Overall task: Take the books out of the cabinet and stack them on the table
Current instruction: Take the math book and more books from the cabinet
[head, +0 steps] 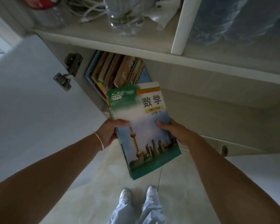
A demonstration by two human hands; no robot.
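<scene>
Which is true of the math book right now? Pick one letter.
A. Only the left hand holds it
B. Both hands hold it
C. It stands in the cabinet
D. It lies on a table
B: the left hand and the right hand grip opposite edges of the math book above the floor.

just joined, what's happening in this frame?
A person stands at an open cabinet and holds a math textbook in both hands: the left hand grips its left edge, the right hand its right edge, thumbs on the cover. At least one more book seems to sit under it. More books are still upright in the lower compartment behind it. The shelf above holds a glass jar and cables. No table is in view, so nothing shows as stacked yet.
</scene>
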